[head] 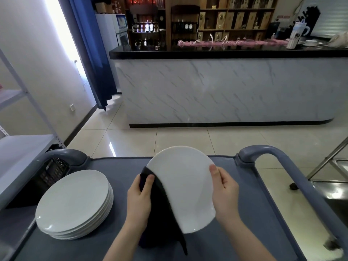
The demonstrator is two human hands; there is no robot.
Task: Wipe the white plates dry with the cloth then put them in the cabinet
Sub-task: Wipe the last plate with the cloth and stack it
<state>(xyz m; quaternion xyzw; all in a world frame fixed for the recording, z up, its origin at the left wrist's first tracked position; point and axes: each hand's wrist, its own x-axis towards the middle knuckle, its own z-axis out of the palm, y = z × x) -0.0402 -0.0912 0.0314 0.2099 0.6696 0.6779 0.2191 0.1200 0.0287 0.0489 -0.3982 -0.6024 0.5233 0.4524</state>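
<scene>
Plate in hand: we see 1 white plate [186, 187], held tilted above the cart, its face turned toward us.
Left hand: our left hand [139, 198] grips the cloth, thumb on top, and presses it against the plate's left edge.
Right hand: our right hand [225, 193] grips the plate's right rim, with the thumb on the face and the fingers curled behind.
Cloth: 1 dark cloth [160, 210] wraps the plate's left side, and its loose end hangs down to the cart top.
Stack: 1 stack of plates [73, 202] sits on the left part of the cart, well apart from the held plate. We count about 5 rims, though the lowest ones blur together.
Cart: 1 grey cart [244, 213] carries everything, with 2 curved handles [267, 150] at its far corners.
Rack: 1 metal shelf rack [22, 147] stands just beside the cart on the left.
Bar: 1 marble-fronted bar [216, 91] with a black top stands across the tiled floor, and 1 tall mug [296, 34] sits on it.
Curtain: 1 blue curtain [90, 44] hangs beside the bar's left end.
</scene>
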